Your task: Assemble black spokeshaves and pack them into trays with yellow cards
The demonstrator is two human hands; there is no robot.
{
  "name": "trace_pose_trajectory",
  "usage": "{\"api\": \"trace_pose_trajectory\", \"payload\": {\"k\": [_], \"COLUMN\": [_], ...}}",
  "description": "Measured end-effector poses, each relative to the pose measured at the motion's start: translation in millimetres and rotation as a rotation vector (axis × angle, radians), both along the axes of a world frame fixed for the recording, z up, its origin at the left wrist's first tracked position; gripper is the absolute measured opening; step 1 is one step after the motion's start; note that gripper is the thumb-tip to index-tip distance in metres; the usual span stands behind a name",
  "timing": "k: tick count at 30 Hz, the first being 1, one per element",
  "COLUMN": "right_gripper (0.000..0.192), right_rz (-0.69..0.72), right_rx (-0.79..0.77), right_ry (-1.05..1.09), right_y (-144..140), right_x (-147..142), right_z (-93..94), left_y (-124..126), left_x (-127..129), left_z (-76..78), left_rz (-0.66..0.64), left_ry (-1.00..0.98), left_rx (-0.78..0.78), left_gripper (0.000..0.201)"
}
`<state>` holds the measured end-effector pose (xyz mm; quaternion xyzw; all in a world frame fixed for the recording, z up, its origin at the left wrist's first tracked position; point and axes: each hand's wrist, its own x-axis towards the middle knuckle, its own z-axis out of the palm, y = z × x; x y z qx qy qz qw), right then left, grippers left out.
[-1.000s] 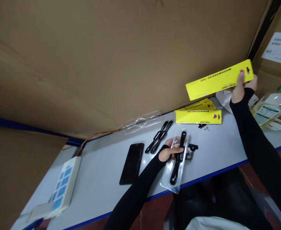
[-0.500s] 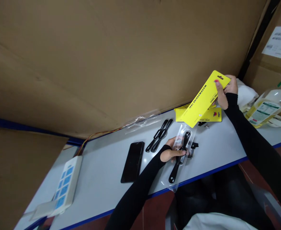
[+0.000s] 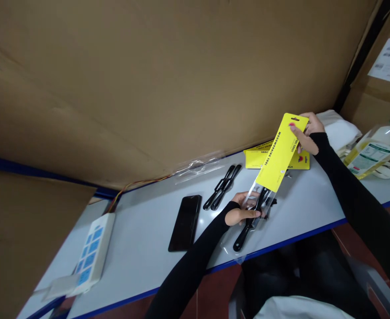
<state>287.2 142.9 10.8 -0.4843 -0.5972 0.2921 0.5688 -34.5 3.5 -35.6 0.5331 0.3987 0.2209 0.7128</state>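
Pinched by the right hand, the flat yellow printed card has come down to overlap the clear plastic sleeve and long black tool gripped by the left hand, putting the pieces in line.

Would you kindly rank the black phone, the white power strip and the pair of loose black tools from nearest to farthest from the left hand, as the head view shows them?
1. Pair of loose black tools: just beyond the left hand, slightly to its left.
2. Black phone: farther left, lying flat.
3. White power strip: well off to the left.
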Motion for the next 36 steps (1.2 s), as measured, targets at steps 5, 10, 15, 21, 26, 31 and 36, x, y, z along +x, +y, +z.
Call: {"api": "trace_pose_trajectory", "payload": {"k": [5, 10, 15, 21, 26, 31, 36], "right_gripper": [0.060, 0.059, 0.055, 0.056, 0.062, 0.065, 0.065], "right_rz": [0.011, -0.135, -0.169, -0.113, 0.000, 0.106, 0.353], "right_rx": [-0.048, 0.018, 0.061, 0.033, -0.055, -0.174, -0.330], "right_ry": [0.015, 0.024, 0.017, -0.018, -0.040, -0.027, -0.078], "right_y": [-1.6, 9.9, 10.0, 3.7, -7.8, -16.0, -31.8], "right_x": [-5.4, 16.9, 24.6, 20.7, -6.6, -33.4, -59.9], "right_z": [-2.9, -2.6, 4.1, 9.6, 8.5, -1.4, -20.2], "left_y": [0.3, 1.6, 1.7, -1.9, -1.7, -0.2, 1.2], "left_x": [1.0, 2.2, 1.0, 0.7, 0.4, -1.0, -0.3], "left_z": [-2.5, -1.8, 7.1, 10.0, 10.1, 13.8, 14.8], "left_rz": [0.052, 0.068, 0.009, -0.002, -0.012, 0.017, 0.125], "left_ry": [-0.003, -0.018, -0.014, -0.015, 0.009, -0.010, -0.132], "left_rx": [-0.007, 0.004, 0.023, 0.038, 0.028, 0.008, -0.092], "left_gripper": [0.080, 0.082, 0.074, 0.070, 0.068, 0.072, 0.067]}}
